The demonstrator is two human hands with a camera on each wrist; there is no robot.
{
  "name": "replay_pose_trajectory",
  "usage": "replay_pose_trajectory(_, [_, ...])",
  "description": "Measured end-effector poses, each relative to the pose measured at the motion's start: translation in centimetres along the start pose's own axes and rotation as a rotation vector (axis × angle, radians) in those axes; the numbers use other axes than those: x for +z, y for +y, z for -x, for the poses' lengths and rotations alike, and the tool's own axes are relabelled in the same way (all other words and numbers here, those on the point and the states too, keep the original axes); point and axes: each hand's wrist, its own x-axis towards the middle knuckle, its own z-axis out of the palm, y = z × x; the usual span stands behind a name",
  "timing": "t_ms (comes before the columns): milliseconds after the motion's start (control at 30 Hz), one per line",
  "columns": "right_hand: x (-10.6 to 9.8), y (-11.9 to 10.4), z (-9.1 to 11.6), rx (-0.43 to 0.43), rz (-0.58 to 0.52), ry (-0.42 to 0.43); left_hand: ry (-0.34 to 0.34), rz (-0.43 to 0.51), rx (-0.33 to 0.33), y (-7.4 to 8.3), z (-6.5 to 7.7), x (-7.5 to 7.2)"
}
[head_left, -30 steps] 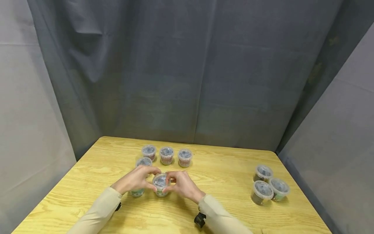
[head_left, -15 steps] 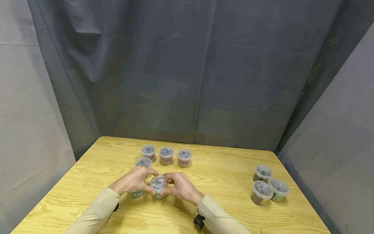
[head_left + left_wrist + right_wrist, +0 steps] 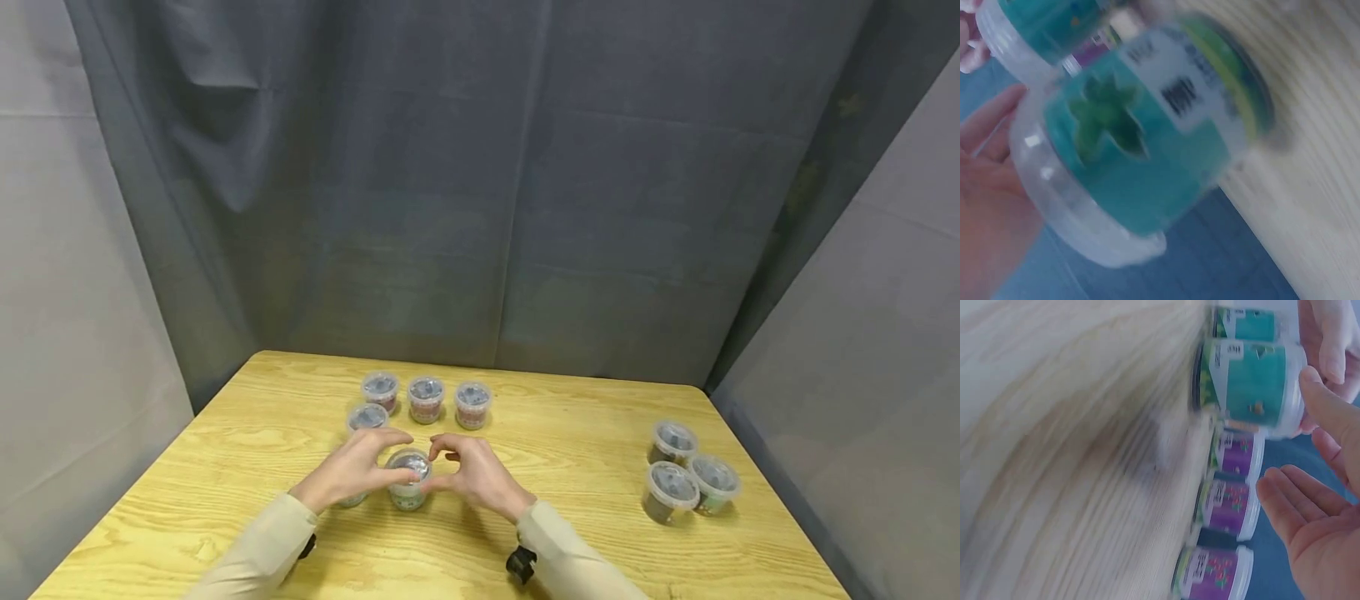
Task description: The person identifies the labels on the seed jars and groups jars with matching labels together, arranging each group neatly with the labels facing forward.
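"What's around the teal-labelled tub [image 3: 408, 496]?"
"Three purple-labelled tubs [image 3: 426, 408] in a row behind, one pale-lidded tub [image 3: 367, 415] behind to the left, and a three-tub cluster [image 3: 671, 486] well off to the right. The left hand [image 3: 352, 472] covers most of a partly hidden tub [image 3: 352, 501] beside it."
"How does it stand?"
"Upright on the tabletop [image 3: 577, 467], lid up, long axis vertical, between both hands."
"Gripped?"
"No: left hand and right hand [image 3: 480, 479] are loose, fingers unclenched; I can't tell whether either thumb touches the lid."
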Motion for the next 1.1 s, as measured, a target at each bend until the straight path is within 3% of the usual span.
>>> replay_pose_trajectory(167, [-1.2, 1.1, 0.7, 0.016, -0.006, 0.068, 0.069, -0.034, 0.024, 1.2, -0.2, 1.0])
replay_pose_trajectory(300, [-2.1, 1.8, 1.4, 0.053, 0.034, 0.140, 0.057, -0.047, 0.074, 2.0, -0.5, 2.0])
replay_pose_trajectory(733, [-5.2, 3.5, 2.9, 0.161, 0.122, 0.298, 0.083, -0.124, 0.041, 4.7, -2.6, 3.8])
replay_pose_trajectory(900, [-6.6, 4.1, 3.7, 0.227, 0.132, 0.356, 0.106, -0.193, 0.062, 5.5, -3.3, 5.0])
replay_pose_trajectory(1100, [-8.3, 4.8, 5.0, 0.293, 0.126, 0.392, 0.086, -0.171, 0.091, 7.1, -4.1, 6.0])
